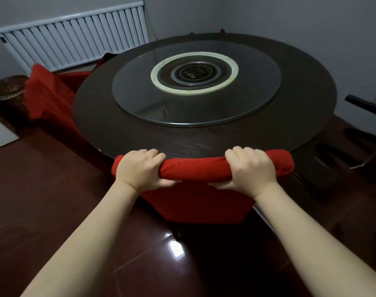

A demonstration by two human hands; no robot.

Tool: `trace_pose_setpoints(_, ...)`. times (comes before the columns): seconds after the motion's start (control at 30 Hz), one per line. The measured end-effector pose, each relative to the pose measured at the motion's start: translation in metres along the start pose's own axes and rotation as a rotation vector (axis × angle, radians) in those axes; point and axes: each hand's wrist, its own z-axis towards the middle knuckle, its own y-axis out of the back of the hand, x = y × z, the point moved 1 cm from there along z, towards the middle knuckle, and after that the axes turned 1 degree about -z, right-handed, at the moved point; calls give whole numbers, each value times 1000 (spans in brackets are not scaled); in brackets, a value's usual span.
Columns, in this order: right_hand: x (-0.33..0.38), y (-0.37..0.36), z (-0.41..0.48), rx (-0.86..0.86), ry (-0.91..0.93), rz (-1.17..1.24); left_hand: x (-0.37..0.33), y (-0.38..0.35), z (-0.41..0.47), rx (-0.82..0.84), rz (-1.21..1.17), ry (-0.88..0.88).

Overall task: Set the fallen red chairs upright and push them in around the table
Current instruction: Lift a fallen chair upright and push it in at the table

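Left hand (141, 169) and right hand (248, 169) clench the near red chair (204, 168) by its padded top rail: soft cover, likely stiff frame, best pushed there.

Plain grey walls (290, 18) all round, with a white ribbed radiator (75, 39) mounted on the left one. The floor (43, 189) is done in glossy dark reddish tile, and a bright glare (174, 249) is caught on it. A brown woven basket (8, 87) is parked far left.
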Motion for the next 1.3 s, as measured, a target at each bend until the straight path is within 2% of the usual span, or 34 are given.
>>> trace_pose_setpoints(0.33, 37, 6, -24, -79, 3, 11, 1, 1, -38, -5, 6, -8)
trace_pose_setpoints(0.57, -13, -2, -22, -60, 62, -43, -30, -7, -10, -29, 8, 64)
trace_pose_setpoints(0.73, -5, -5, -19, -94, 24, -43, -20, -9, -12, -63, 33, 28)
trace_pose_setpoints(0.9, 32, -3, -32, -78, -2, 1, -10, -5, -39, 8, 27, -2)
trace_pose_setpoints(1.3, 31, -3, -34, -111, -1, -8, -15, -6, -38, 116, 0, 59)
